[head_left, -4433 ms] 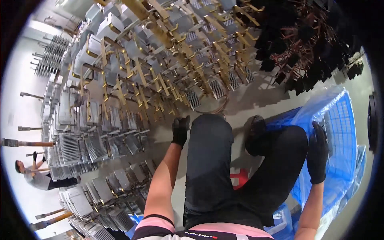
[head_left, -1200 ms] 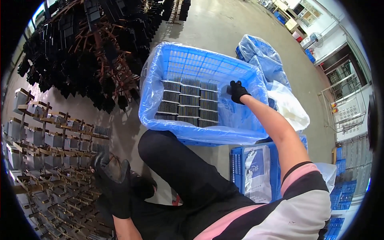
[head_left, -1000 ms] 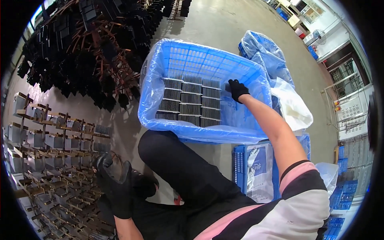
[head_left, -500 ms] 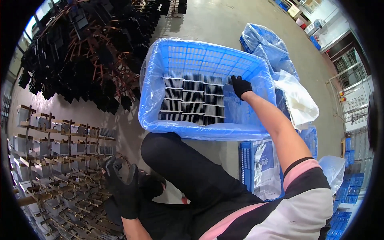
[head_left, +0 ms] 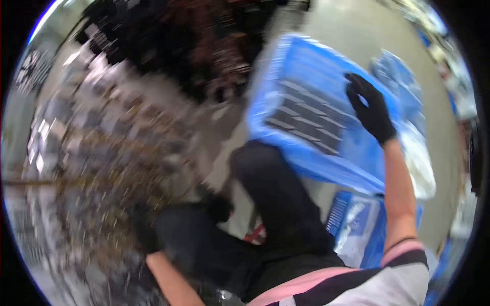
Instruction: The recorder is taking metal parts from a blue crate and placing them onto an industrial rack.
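Observation:
My right hand (head_left: 371, 108), in a black glove, is above the right part of a plastic-lined blue crate (head_left: 301, 48). Its fingers are bent but apart, with blue showing between them and nothing visible in the grasp. Beside it, dark finned heat sinks (head_left: 309, 115) lie in rows inside the crate. My left hand (head_left: 143, 227), also black-gloved, is low at the left next to my knee and a rack (head_left: 112, 143) hung with grey metal pieces. Motion blur hides its fingers and anything in them.
A second rack (head_left: 173, 46) of black parts stands at the far left of the crate. Right of the crate are a plastic-lined blue bin (head_left: 400, 74) and a white plastic bag (head_left: 417, 160). Another blue crate (head_left: 339, 209) with a printed sack sits nearer me.
The view has swung left, so the crate appears farther right and tilted. My right hand has lifted away from the heat sinks' end. My left hand is lower, beside the rack.

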Action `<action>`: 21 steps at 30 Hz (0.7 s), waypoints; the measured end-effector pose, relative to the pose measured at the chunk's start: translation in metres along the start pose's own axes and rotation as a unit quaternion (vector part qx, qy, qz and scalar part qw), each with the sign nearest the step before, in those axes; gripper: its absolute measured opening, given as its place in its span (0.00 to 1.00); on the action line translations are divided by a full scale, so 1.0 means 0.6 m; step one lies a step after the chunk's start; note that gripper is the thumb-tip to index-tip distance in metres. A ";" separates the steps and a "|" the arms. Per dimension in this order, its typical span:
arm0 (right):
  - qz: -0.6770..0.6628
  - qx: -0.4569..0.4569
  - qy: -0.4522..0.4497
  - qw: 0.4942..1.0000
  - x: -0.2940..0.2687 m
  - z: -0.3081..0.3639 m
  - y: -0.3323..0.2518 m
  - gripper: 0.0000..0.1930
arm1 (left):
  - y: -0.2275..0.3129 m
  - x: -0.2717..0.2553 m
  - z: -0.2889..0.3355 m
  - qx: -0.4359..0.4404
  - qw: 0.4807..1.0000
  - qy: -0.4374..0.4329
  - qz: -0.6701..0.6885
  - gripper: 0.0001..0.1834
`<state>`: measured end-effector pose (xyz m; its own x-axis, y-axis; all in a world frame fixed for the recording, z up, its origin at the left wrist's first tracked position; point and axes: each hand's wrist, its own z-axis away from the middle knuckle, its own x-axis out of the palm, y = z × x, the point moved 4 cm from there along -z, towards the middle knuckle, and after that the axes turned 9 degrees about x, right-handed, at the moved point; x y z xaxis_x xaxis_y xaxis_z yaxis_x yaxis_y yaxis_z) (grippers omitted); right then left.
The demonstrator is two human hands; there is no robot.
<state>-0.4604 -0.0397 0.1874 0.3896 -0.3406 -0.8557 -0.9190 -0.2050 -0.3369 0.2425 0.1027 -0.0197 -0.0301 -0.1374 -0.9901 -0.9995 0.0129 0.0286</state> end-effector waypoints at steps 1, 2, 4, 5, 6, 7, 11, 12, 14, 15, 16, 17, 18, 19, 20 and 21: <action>-0.011 -0.031 -0.035 0.999 0.017 0.013 -0.042 0.22 | -0.019 0.050 0.045 -0.072 0.988 -0.075 0.113 0.28; -0.016 0.014 -0.087 0.996 0.028 0.039 -0.049 0.22 | 0.063 0.098 0.015 -0.125 0.950 -0.140 0.250 0.27; -0.050 -0.003 -0.149 0.988 0.074 0.048 -0.119 0.22 | 0.005 0.217 0.055 -0.143 0.873 -0.009 0.466 0.23; -0.036 -0.036 -0.159 0.986 0.094 0.055 -0.145 0.22 | 0.016 0.250 0.043 -0.135 0.778 0.025 0.614 0.20; -0.062 -0.057 -0.165 0.983 0.115 0.063 -0.165 0.22 | 0.013 0.256 0.042 -0.068 0.721 0.088 0.684 0.16; -0.084 -0.015 -0.203 0.975 0.136 0.071 -0.165 0.20 | 0.027 0.290 0.045 -0.096 0.743 0.091 0.656 0.15; -0.049 0.022 -0.239 0.969 0.142 0.074 -0.158 0.17 | 0.131 0.344 -0.041 0.119 0.988 -0.075 0.061 0.22; -0.048 0.010 -0.234 0.971 0.143 0.070 -0.170 0.17 | 0.112 0.354 -0.052 0.106 0.990 -0.076 0.052 0.22; -0.090 -0.013 -0.235 0.968 0.150 0.063 -0.205 0.16 | -0.005 0.374 -0.034 -0.261 0.887 -0.001 0.380 0.28; -0.075 0.003 -0.234 0.969 0.151 0.065 -0.196 0.15 | 0.029 0.389 -0.073 -0.258 0.882 -0.008 0.394 0.28; -0.058 0.017 -0.234 0.970 0.149 0.069 -0.189 0.15 | 0.066 0.397 -0.104 -0.272 0.869 -0.021 0.414 0.29; -0.042 0.020 -0.237 0.970 0.149 0.075 -0.183 0.15 | 0.098 0.399 -0.130 -0.288 0.854 -0.033 0.431 0.31; -0.052 0.025 -0.229 0.972 0.145 0.076 -0.183 0.15 | 0.105 0.395 -0.142 -0.306 0.844 -0.038 0.439 0.32; -0.063 0.031 -0.222 0.972 0.143 0.076 -0.182 0.15 | 0.110 0.388 -0.149 -0.309 0.841 -0.037 0.443 0.32; -0.077 0.037 -0.215 0.973 0.141 0.075 -0.183 0.15 | 0.105 0.383 -0.152 -0.298 0.842 -0.014 0.448 0.31; -0.076 0.035 -0.217 0.973 0.140 0.074 -0.184 0.15 | 0.101 0.378 -0.154 -0.287 0.843 0.008 0.454 0.31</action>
<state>-0.3290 -0.0049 0.1351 0.4728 0.1114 -0.8741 -0.8605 -0.1551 -0.4852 0.1741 -0.0191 -0.2298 -0.7808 -0.3428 -0.5224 -0.4035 -0.3616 0.8405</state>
